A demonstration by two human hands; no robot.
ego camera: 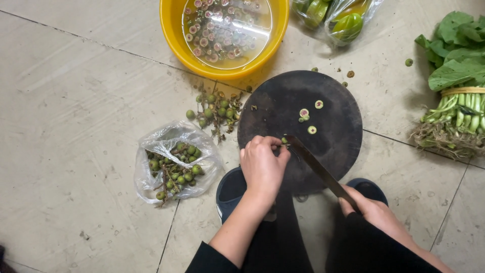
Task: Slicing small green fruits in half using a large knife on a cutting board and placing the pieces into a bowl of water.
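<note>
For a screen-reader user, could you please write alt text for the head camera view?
Seen from above, a person's left hand steadies a small green fruit on a round dark cutting board while the right hand holds a knife to it. On the tiled floor nearby are a yellow bowl of slices in water, a plastic bag of green fruits and bundled leafy greens.

bare floor left, basin [172, 30] ahead, greens [457, 76] right

Yellow bowl [172, 30], dark round board [333, 126], small green fruits [174, 169] in clear bag [151, 146], green leafy bunch [457, 55], beige tiles [76, 101]
</note>
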